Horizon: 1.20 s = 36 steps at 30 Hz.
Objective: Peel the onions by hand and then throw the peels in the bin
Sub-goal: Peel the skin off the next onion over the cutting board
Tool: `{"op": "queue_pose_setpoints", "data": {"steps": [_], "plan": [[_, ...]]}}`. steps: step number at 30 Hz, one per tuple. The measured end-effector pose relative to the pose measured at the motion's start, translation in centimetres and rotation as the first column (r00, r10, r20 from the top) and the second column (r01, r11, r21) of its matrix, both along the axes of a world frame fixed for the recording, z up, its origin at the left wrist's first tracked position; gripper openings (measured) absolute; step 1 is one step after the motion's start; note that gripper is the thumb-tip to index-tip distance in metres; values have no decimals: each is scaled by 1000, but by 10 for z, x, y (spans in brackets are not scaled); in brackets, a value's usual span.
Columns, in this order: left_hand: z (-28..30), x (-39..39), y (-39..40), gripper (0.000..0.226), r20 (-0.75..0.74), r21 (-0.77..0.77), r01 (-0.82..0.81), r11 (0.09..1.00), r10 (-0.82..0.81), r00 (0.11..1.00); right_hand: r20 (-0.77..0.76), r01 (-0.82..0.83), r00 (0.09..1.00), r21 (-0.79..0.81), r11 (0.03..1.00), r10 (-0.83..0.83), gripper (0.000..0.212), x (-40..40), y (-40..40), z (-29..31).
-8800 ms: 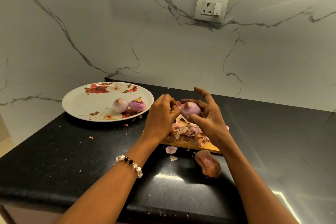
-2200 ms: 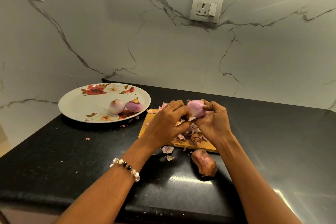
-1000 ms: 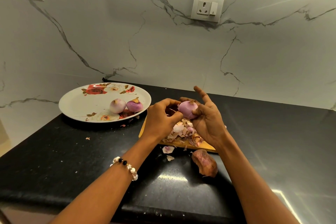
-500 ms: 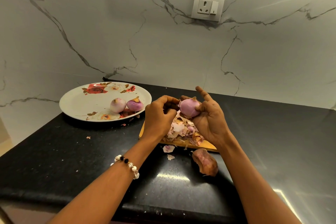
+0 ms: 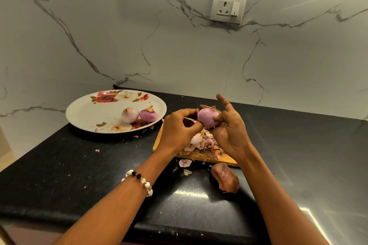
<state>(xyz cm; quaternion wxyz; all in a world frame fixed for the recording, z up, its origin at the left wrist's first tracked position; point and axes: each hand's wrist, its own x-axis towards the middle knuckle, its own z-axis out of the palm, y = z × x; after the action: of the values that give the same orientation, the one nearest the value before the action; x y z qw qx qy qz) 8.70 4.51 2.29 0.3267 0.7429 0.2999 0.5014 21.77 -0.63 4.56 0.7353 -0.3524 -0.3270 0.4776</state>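
Above the board point(image 5: 225, 158), right hand point(image 5: 229, 135) grips onion point(image 5: 207, 117), left hand point(image 5: 177, 131) pinches peel point(image 5: 190, 119)

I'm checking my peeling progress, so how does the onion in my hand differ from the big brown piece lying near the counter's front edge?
The onion is smooth, pale purple and round; the brown piece is wrinkled, dry-looking and elongated. The onion is held up in the right hand above the cutting board; the brown piece lies on the black counter, off the board.
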Motion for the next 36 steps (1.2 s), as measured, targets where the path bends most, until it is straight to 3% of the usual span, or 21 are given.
{"op": "queue_pose_setpoints", "data": {"steps": [13,19,28,31,36], "plan": [[-6,4,2,31,31,-3,-106,994,106,994,72,-62,996,11,998,61,71,-10,-2,-2],[-4,1,6,20,61,-11,-154,988,154,986,-22,-93,995,4,996,94,64,-7,-1,-1],[1,1,0,19,79,24,-84,996,81,994,-52,-15,999,8,1000,15,66,-1,-1,1],[2,0,-1,35,72,36,-52,998,49,996,-57,-7,998,17,1000,8,67,0,-1,1],[2,-2,2,32,49,60,-8,998,5,999,8,8,1000,1,1000,-8,68,4,-1,0]]}}
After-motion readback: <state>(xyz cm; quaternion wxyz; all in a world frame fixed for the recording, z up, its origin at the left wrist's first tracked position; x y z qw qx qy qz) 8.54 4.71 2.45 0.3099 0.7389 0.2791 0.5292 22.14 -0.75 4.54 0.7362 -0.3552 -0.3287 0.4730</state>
